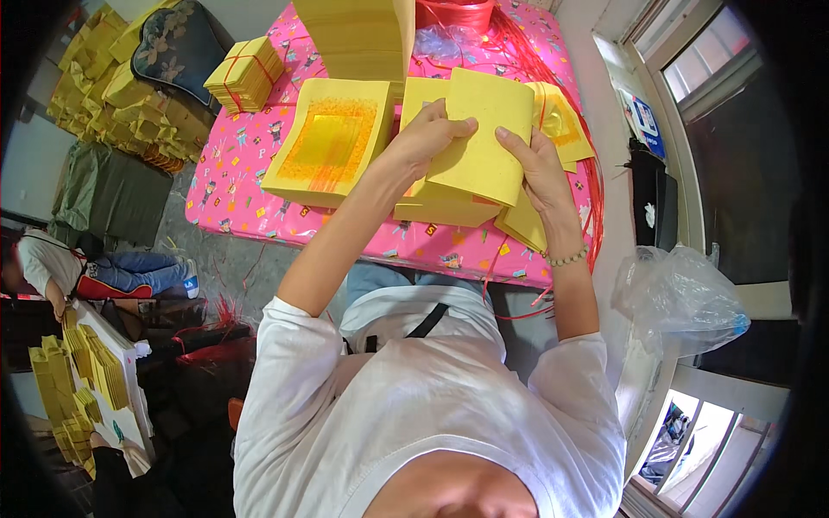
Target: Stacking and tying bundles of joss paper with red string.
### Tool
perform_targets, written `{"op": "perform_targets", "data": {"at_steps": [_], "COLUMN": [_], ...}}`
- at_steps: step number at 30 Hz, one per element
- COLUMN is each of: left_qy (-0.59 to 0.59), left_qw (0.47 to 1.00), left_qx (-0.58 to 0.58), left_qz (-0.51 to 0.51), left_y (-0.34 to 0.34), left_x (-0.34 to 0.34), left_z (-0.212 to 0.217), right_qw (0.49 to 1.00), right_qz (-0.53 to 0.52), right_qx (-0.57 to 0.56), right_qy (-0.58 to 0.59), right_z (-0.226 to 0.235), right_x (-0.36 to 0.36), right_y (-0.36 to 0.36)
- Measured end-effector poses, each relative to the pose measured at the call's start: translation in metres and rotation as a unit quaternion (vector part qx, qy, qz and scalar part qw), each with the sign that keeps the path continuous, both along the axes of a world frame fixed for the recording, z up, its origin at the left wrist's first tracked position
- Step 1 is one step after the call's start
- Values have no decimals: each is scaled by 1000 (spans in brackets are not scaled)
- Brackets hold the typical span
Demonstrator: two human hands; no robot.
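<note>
My left hand point(434, 136) and my right hand point(537, 166) are closed on a bent yellow paper sheet point(485, 138), thumbs on top. I cannot tell whether it is one sheet or several. Under it stands a thick stack of yellow paper point(445, 212). Left of that, a second stack point(278, 173) shows an orange print with a shiny gold square on its top sheet. Behind these rises a taller yellow paper pile point(358, 43). Partly behind my right hand, more yellow sheets point(560, 129) with a gold patch lie on the table.
A pink patterned cover point(233, 186) lies over the table. A yellow bundle tied with red string point(246, 73) sits at its far left. Red strips point(522, 52) hang down its right side. At left, other people work beside a white board point(125, 363) bearing yellow bundles.
</note>
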State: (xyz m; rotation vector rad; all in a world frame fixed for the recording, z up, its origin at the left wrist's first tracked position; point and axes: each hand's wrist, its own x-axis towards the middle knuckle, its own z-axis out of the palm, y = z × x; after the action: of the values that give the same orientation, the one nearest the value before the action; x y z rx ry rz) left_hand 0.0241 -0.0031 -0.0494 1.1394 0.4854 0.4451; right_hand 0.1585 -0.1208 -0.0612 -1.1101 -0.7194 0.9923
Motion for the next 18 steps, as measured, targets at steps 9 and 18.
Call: {"op": "perform_targets", "data": {"at_steps": [9,18], "left_qy": [-68,-72], "left_qw": [994,995], "left_qx": [83,61], "left_qz": [38,20], "left_y": [-32,-42], "left_x": [-15,-22], "left_z": [4,-10], "right_qw": [998,992], "right_qz": [-53,-110], "right_qx": [28,38], "right_qy": [-16,-50], "right_z": [1,0], "right_x": [-5,6], "right_y": [-11,-14]}}
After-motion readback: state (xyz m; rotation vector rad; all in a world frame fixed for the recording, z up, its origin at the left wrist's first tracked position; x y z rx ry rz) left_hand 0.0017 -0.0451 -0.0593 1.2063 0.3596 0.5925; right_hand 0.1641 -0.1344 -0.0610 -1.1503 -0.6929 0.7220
